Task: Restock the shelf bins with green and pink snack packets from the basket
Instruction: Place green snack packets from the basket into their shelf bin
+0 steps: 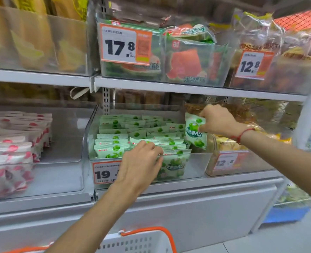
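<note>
A clear shelf bin [89, 136] in the middle of the lower shelf holds several rows of green snack packets [132, 132]. My right hand [218, 119] pinches one green packet [194, 132] upright over the bin's right end. My left hand [142, 161] reaches over the bin's front wall, its fingers curled on the front row of green packets [173, 148]. To the left, another clear bin [65, 143] holds pink snack packets [14, 143]. The white basket [138, 241] with an orange handle sits at the bottom edge; its contents are hidden.
An upper shelf [169, 86] carries bins of watermelon-print packs [183, 64] and price tags 17.8 and 12.8. A bin of yellow snacks [225, 159] stands right of the green bin. A blue crate [287, 214] sits low at the right.
</note>
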`<state>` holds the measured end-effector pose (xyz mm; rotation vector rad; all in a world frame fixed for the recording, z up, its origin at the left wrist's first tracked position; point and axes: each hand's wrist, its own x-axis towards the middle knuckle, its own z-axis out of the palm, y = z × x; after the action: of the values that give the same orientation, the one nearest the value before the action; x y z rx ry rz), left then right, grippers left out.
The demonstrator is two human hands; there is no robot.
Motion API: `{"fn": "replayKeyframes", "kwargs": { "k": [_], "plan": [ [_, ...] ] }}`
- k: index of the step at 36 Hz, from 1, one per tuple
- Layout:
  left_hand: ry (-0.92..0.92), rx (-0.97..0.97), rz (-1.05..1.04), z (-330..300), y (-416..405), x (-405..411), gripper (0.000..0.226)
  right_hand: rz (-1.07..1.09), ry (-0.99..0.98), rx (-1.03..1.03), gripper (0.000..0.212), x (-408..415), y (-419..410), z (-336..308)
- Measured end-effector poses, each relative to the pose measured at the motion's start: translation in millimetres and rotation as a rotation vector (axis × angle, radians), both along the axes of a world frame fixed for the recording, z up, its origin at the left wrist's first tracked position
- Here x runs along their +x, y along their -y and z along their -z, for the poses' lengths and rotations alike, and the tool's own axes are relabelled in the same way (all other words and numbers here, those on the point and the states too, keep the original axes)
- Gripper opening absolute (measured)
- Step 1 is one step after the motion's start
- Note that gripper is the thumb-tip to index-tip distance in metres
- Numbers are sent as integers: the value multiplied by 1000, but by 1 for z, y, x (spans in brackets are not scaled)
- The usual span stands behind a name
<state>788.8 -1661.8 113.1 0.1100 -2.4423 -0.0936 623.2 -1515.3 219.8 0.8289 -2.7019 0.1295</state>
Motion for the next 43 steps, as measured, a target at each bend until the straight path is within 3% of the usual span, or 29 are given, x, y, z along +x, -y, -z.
{"fn": "replayKeyframes", "kwargs": {
  "k": [6,9,15,26,32,39,43],
  "plan": [
    [-53,-132,62,6,17,-9,11,-36,97,183,50,-28,38,31],
    [-28,-107,94,12,28,-8,21,-82,76,219,43,-40,44,42],
    [29,-201,147,20,40,-6,35,-134,-229,295,38,-46,50,50],
    [159,-138,194,15,42,-4,40,-112,69,230,36,-48,54,65],
    [210,-28,220,5,38,3,45,-110,184,56,53,-31,38,46],
    [56,77,89,15,32,45,43,-334,108,-426,27,48,5,40],
    [-69,191,-36,41,31,83,29,-493,372,-348,18,99,9,65]
  ]
}}
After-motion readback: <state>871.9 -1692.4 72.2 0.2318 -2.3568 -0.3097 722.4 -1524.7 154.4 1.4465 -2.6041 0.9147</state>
